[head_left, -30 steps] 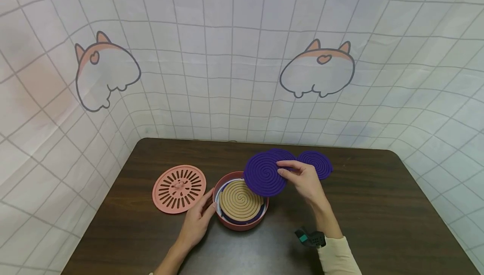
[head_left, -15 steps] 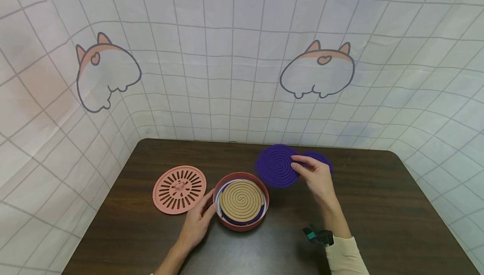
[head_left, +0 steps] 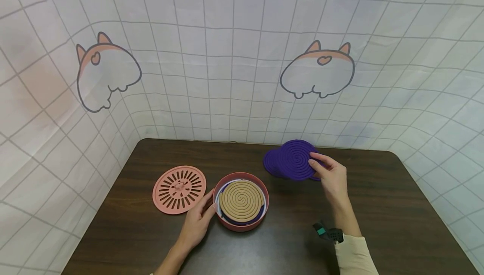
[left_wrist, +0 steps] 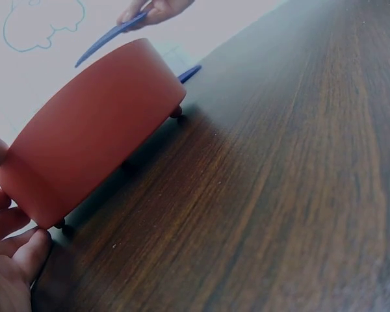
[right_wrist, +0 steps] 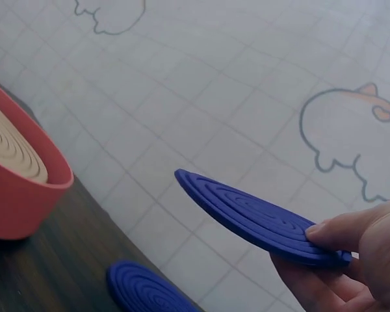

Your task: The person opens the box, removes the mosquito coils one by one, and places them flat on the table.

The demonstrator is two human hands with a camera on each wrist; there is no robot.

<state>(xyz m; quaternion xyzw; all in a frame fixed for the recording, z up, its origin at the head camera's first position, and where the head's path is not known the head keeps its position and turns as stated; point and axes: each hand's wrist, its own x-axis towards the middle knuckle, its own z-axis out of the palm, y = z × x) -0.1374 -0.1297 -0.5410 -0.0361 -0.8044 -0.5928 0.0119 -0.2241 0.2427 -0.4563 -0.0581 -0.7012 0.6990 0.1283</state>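
Note:
My right hand pinches a flat purple mosquito coil by its right edge, thumb on top and fingers underneath. It hovers over two more purple coils; the left one shows in part, the right one is mostly covered. In the right wrist view, the held coil is tilted, with a lying coil below. My left hand grips the left side of a round red coil holder. A tan coil lies inside, over a purple layer and a pale liner. In the left wrist view, fingers reach the holder's base.
A pink slotted lid lies on the dark wooden table, left of the holder. Small feet lift the holder off the tabletop. A white checked cloth with cartoon animals hangs behind the table.
My right hand has carried the purple coil rightward and back, from beside the holder's rim to over the other purple coils. My left hand and the holder have stayed in place.

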